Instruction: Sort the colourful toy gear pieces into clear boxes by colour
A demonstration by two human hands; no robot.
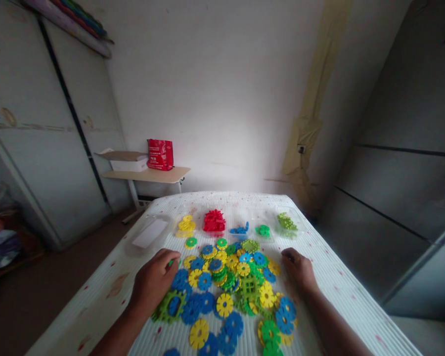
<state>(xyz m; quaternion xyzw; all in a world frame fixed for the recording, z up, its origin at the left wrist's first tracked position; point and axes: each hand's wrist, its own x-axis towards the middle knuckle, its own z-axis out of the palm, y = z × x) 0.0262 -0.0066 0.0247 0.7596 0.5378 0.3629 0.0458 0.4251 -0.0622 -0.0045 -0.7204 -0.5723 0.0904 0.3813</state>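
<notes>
My left hand (156, 273) rests at the left edge of a pile of notched plastic discs, its fingers curled. A sliver of a green disc (171, 262) shows between thumb and fingers. To the right of the pile my right hand (299, 269) lies with bent fingers; whatever they may hold is hidden. Between the hands spread blue, yellow and green discs, among them a yellow disc (224, 305) and a blue disc (233, 324). A green square frame piece (166, 309) lies below my left hand, and a green lattice piece (249, 287) sits in the pile.
Along the table's far side stand clear trays with yellow discs (186, 223), red pieces (214, 221), blue pieces (239, 230), green discs (262, 231) and light green pieces (287, 222). A white card (150, 233) lies at left. Behind, a side table (159, 175) bears a red bag (160, 155).
</notes>
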